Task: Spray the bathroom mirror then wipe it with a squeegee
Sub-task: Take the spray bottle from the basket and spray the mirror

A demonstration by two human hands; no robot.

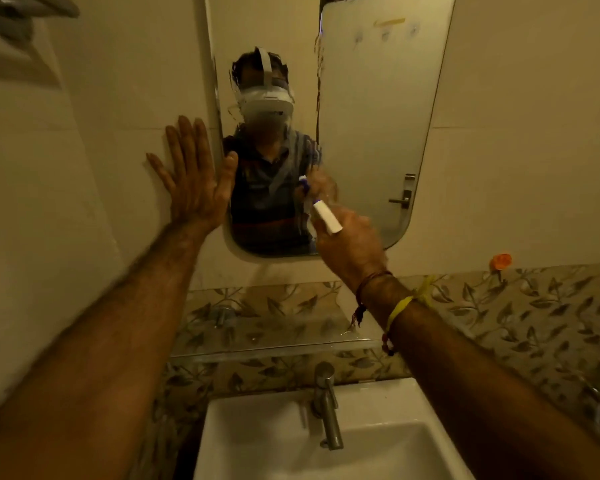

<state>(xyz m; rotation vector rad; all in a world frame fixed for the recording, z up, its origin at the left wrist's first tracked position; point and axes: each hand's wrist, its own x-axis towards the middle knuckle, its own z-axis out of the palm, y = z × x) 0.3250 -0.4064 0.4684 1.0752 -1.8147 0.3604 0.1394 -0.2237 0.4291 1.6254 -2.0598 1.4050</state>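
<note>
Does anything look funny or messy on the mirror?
Yes. The mirror has wet streaks and smears down its middle, so the reflection looks blurry there. The right hand grips a white tool against the glass; the left hand presses flat on the wall beside it.

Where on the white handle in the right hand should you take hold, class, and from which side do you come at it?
Grip the white handle low on its shaft, as the right hand does, fingers curled round it from below and behind. It is a slim bar tilted up towards the mirror, so its upper end stays free. The working end is too blurred to make out.
</note>
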